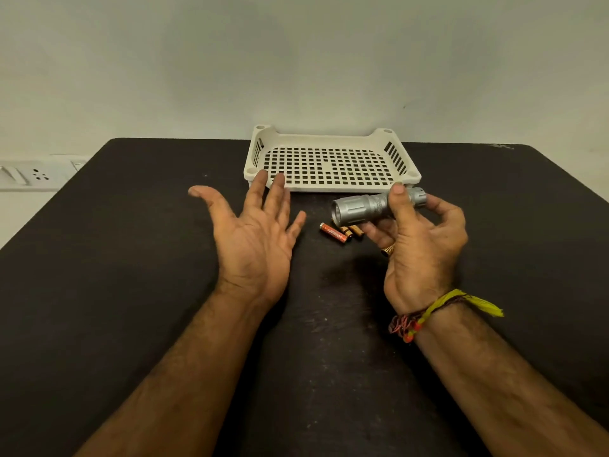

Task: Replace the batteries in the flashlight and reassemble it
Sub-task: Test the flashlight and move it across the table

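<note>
My right hand (421,245) holds a silver flashlight (362,209) level above the table, thumb on top of its barrel and fingers underneath, with the lens end pointing left. Under the flashlight, red and gold batteries (339,233) lie together on the dark table (131,258); the hand partly hides them. My left hand (253,232) hovers palm up to the left of the batteries, fingers spread and straight, holding nothing.
A cream perforated plastic tray (333,184) sits at the back middle of the table, just beyond both hands. A white wall socket strip (36,174) is at the far left, off the table. A bare wall stands behind.
</note>
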